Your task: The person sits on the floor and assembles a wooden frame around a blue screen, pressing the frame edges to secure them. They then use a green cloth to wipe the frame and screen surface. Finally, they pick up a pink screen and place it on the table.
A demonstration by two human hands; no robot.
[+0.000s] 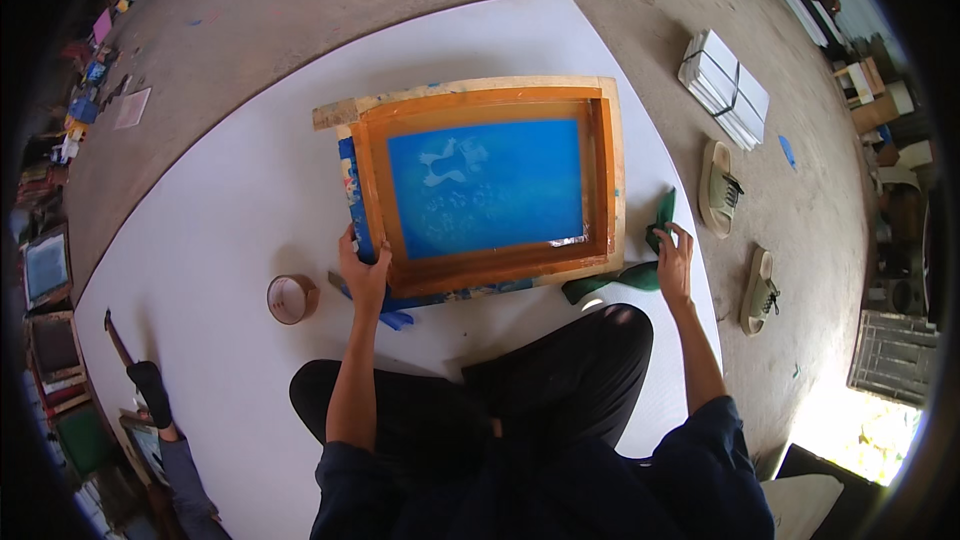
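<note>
A screen-printing frame (485,185) lies in front of my crossed legs, its wooden sides lined with brown tape and a blue panel with a pale pattern in the middle. My left hand (365,265) grips its near left side, thumb over the edge. To the right of the frame, my right hand (677,260) pinches a green cloth (665,208). More green cloth (625,282) lies along the frame's near right corner. A crumpled blue scrap (397,320) is beside my left wrist.
A roll of brown tape (292,299) stands left on the white sheet (220,240). Another person's limb (150,390) reaches in at the left. Off the sheet to the right are a strapped white stack (725,90) and two sandals (719,190). Clutter lines both sides.
</note>
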